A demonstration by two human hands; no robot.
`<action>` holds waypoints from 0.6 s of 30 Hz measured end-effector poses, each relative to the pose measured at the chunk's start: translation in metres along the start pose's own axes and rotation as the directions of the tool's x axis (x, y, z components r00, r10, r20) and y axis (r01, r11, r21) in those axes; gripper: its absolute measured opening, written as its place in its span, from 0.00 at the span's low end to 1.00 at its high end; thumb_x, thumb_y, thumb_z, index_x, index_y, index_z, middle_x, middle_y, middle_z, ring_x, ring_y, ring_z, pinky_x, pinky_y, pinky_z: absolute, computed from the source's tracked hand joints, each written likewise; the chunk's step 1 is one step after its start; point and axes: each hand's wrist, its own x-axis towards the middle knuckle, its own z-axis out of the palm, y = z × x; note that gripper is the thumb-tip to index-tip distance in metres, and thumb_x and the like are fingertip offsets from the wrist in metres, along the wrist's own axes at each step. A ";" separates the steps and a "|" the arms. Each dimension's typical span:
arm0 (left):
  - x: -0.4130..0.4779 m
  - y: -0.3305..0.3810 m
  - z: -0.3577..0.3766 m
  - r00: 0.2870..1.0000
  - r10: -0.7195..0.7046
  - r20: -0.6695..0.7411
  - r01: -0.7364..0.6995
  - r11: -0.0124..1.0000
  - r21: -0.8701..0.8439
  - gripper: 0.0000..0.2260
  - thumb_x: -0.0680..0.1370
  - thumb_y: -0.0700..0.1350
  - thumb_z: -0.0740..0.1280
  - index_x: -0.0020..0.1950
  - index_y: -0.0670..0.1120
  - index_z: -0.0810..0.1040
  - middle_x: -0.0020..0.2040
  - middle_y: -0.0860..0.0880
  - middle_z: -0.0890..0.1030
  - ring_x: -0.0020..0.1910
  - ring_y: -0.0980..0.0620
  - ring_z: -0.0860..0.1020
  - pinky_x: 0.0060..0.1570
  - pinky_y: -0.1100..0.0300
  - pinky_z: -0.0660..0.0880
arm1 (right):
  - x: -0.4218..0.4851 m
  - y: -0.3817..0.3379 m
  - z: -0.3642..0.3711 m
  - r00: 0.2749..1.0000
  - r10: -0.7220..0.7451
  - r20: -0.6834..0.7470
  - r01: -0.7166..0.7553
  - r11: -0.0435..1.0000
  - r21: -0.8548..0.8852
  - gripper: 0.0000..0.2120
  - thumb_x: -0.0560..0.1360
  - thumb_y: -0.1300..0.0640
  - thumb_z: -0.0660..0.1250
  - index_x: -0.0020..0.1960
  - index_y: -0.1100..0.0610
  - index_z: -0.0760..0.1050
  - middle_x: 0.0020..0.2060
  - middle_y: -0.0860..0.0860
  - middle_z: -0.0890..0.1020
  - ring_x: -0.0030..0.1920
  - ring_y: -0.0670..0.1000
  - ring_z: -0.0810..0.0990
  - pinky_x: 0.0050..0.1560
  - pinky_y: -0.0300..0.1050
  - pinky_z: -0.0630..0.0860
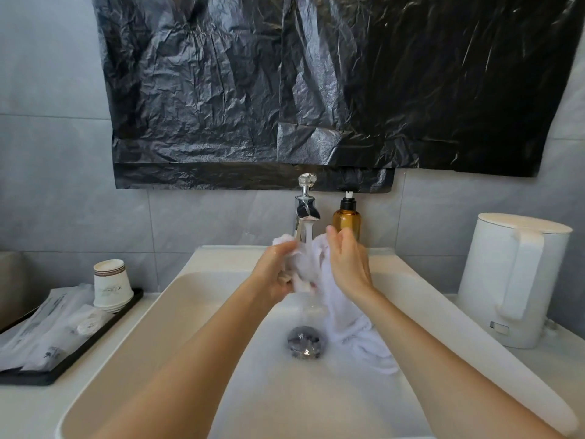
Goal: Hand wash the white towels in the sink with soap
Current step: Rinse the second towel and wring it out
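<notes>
No text can be read. Small dark print is seen on the paper cup [112, 284] and on the plastic sachets [47, 331], but it is too blurred.

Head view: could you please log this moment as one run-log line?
stage: rinsing | left hand: gripping white towel | right hand: open on towel | faucet: running | sink: towel tail inside

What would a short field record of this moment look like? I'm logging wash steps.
left hand: gripping the bunched white cloth towel
right hand: fingers open, palm against the towel
towel position: under the chrome tap, tail trailing into the white sink basin
water: running
amber pump soap bottle: right of the tap, untouched
round metal drain stopper: under water
</notes>
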 end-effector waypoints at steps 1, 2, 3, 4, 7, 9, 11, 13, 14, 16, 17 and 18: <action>0.002 -0.003 -0.002 0.999 0.039 -0.020 -0.038 0.999 0.038 0.08 0.78 0.41 0.61 0.40 0.49 0.67 0.38 0.46 0.70 0.22 0.56 0.69 0.23 0.66 0.70 | -0.005 -0.003 0.005 0.998 -0.026 0.053 0.026 1.000 -0.009 0.16 0.82 0.46 0.52 0.43 0.56 0.64 0.33 0.49 0.71 0.35 0.51 0.71 0.32 0.42 0.63; 0.003 -0.005 -0.002 0.997 0.067 -0.041 -0.064 0.996 0.070 0.10 0.77 0.40 0.60 0.38 0.50 0.63 0.35 0.47 0.66 0.19 0.56 0.65 0.22 0.69 0.66 | -0.009 -0.006 0.010 0.994 -0.042 0.098 0.043 0.999 -0.005 0.16 0.82 0.46 0.52 0.42 0.55 0.64 0.33 0.49 0.71 0.35 0.51 0.71 0.32 0.42 0.64; 0.003 -0.007 -0.001 0.994 0.086 -0.072 -0.079 0.993 0.092 0.10 0.77 0.41 0.60 0.38 0.49 0.62 0.34 0.47 0.64 0.20 0.56 0.64 0.23 0.69 0.66 | -0.013 -0.009 0.014 0.990 -0.048 0.130 0.047 0.999 0.012 0.16 0.83 0.46 0.52 0.41 0.55 0.64 0.33 0.49 0.71 0.35 0.50 0.71 0.32 0.41 0.65; 0.001 -0.007 0.002 0.990 0.096 -0.104 -0.086 0.991 0.102 0.07 0.77 0.43 0.62 0.41 0.49 0.65 0.34 0.47 0.65 0.23 0.55 0.67 0.26 0.67 0.68 | -0.015 -0.011 0.018 0.989 -0.043 0.141 0.039 0.999 0.036 0.16 0.83 0.47 0.52 0.41 0.54 0.64 0.33 0.50 0.71 0.34 0.49 0.71 0.32 0.39 0.66; -0.003 -0.008 0.008 0.987 0.104 -0.122 -0.088 0.987 0.132 0.16 0.76 0.55 0.70 0.56 0.48 0.69 0.47 0.46 0.79 0.44 0.49 0.79 0.45 0.54 0.78 | -0.015 -0.015 0.024 0.998 0.024 0.065 -0.032 0.992 0.123 0.17 0.83 0.49 0.51 0.39 0.54 0.64 0.34 0.51 0.73 0.35 0.49 0.73 0.34 0.35 0.67; -0.002 -0.010 0.012 0.984 0.135 -0.112 -0.110 0.973 0.204 0.13 0.76 0.59 0.68 0.50 0.50 0.75 0.49 0.45 0.82 0.49 0.46 0.80 0.51 0.51 0.78 | -0.013 -0.014 0.027 0.999 0.051 -0.005 -0.050 0.992 0.115 0.18 0.83 0.49 0.50 0.40 0.57 0.68 0.36 0.54 0.76 0.40 0.54 0.76 0.39 0.45 0.70; -0.001 -0.012 0.015 0.978 0.167 -0.128 -0.132 0.959 0.250 0.11 0.76 0.57 0.68 0.48 0.51 0.79 0.49 0.46 0.83 0.48 0.46 0.81 0.48 0.53 0.78 | -0.013 -0.011 0.028 1.000 0.004 -0.025 -0.002 0.998 0.066 0.19 0.83 0.50 0.50 0.40 0.58 0.70 0.34 0.54 0.76 0.37 0.53 0.76 0.36 0.46 0.68; 0.002 -0.015 0.014 0.957 0.232 -0.174 -0.165 0.930 0.329 0.08 0.78 0.53 0.65 0.46 0.50 0.80 0.45 0.47 0.82 0.43 0.48 0.79 0.39 0.57 0.75 | -0.012 -0.008 0.024 0.997 -0.074 0.001 0.074 0.997 -0.028 0.20 0.84 0.52 0.50 0.38 0.58 0.70 0.31 0.53 0.76 0.34 0.52 0.75 0.33 0.47 0.66; 0.003 -0.016 0.013 0.940 0.286 -0.185 -0.194 0.896 0.399 0.09 0.78 0.51 0.63 0.43 0.49 0.79 0.42 0.48 0.81 0.40 0.48 0.77 0.37 0.58 0.72 | -0.011 -0.005 0.022 0.992 -0.122 0.023 0.123 0.988 -0.088 0.20 0.83 0.52 0.50 0.38 0.58 0.71 0.32 0.56 0.77 0.35 0.56 0.76 0.33 0.48 0.66; 0.004 -0.017 0.008 0.908 0.396 -0.137 -0.242 0.762 0.601 0.11 0.78 0.51 0.60 0.38 0.49 0.76 0.38 0.50 0.78 0.39 0.47 0.75 0.35 0.58 0.68 | -0.007 -0.003 0.018 0.977 -0.193 0.089 0.208 0.955 -0.213 0.20 0.83 0.52 0.50 0.40 0.60 0.72 0.35 0.61 0.80 0.39 0.63 0.76 0.35 0.49 0.65; 0.002 -0.016 0.006 0.893 0.441 -0.088 -0.262 0.669 0.695 0.12 0.77 0.52 0.59 0.38 0.48 0.75 0.38 0.50 0.78 0.40 0.46 0.75 0.34 0.57 0.67 | -0.005 -0.002 0.016 0.969 -0.214 0.124 0.241 0.933 -0.268 0.20 0.83 0.51 0.50 0.40 0.59 0.71 0.37 0.62 0.80 0.40 0.64 0.76 0.35 0.49 0.65; -0.001 -0.015 0.005 0.880 0.472 -0.044 -0.275 0.584 0.764 0.12 0.76 0.53 0.58 0.40 0.47 0.75 0.38 0.50 0.78 0.41 0.46 0.76 0.34 0.57 0.66 | -0.004 -0.002 0.014 0.960 -0.235 0.151 0.271 0.911 -0.311 0.18 0.83 0.51 0.50 0.40 0.58 0.69 0.38 0.63 0.80 0.40 0.65 0.75 0.35 0.50 0.65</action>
